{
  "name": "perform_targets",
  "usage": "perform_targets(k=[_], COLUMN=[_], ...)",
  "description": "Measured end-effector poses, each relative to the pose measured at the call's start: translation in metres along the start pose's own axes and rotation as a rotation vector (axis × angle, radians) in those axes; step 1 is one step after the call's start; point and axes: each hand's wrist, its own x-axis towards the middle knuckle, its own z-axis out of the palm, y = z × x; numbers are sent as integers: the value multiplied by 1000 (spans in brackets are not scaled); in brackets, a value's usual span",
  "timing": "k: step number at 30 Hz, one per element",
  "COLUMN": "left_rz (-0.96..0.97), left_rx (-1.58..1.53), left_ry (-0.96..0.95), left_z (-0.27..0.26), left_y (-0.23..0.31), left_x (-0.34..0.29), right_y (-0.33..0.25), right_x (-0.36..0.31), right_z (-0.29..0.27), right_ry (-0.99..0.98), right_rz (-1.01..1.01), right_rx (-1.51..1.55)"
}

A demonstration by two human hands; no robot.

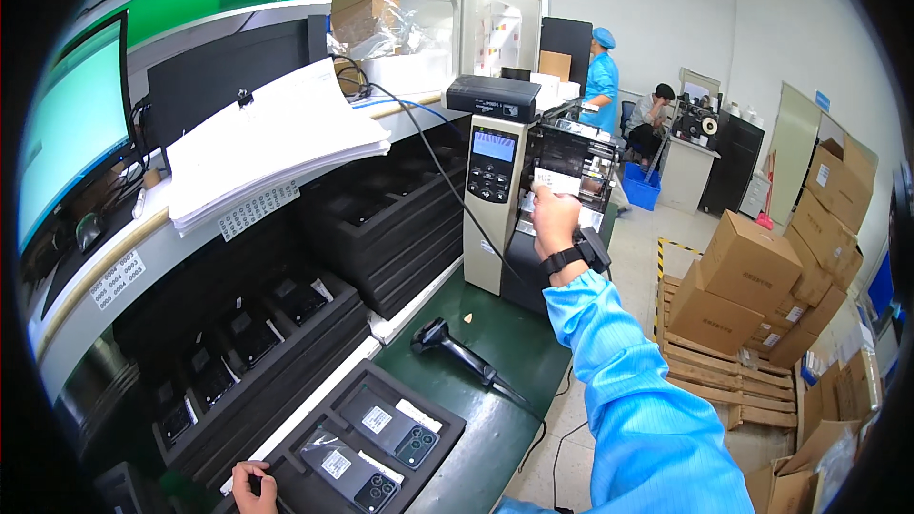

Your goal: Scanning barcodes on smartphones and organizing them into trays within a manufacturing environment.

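Observation:
My right hand (554, 219) reaches out to the open side of a label printer (492, 171). Its thumb and fingers pinch a small white label (564, 183) at the printer's front. A dark band with a box-like piece circles that wrist. At the lower edge my left hand (255, 487) is curled beside a black foam tray (443, 430). Something dark shows between its fingers, too small to name. Two dark phones lie in the tray, a nearer phone (354, 476) and a farther phone (400, 428), each bearing a white sticker. A black barcode scanner (457, 350) rests on the green table (514, 333).
Stacked black foam trays (276, 352) holding phones fill the left. Above them, a paper stack (276, 148) lies on a shelf beside a monitor (71, 124). Cables hang across the printer. Cartons (743, 266) stand on wooden pallets (724, 371) at right. Two people are farther back.

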Motion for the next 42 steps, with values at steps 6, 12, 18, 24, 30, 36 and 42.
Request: perform_targets(k=[6, 12, 18, 24, 30, 36, 42], left_rz=[-38, -26, 24, 1, -2, -4, -14], left_rx=[-69, 14, 1, -28, 7, -29, -24], left_ry=[99, 104, 120, 119, 107, 101, 87], left_z=[13, 5, 12, 10, 7, 8, 11], left_y=[10, 8, 11, 11, 13, 16, 16], left_x=[5, -1, 6, 7, 5, 6, 6], right_y=[-12, -52, -93, -118, -124, -117, -111], right_x=[-93, -196, -258, -285, -293, -296, -297], right_z=[-47, -40, -38, -34, -35, -38, -39], right_ry=[-201, -780, -1374, -1607, -1666, -1678, -1659], right_rz=[493, 594, 727, 835, 877, 918, 896], right_rx=[79, 182, 188, 257, 317, 439, 435])
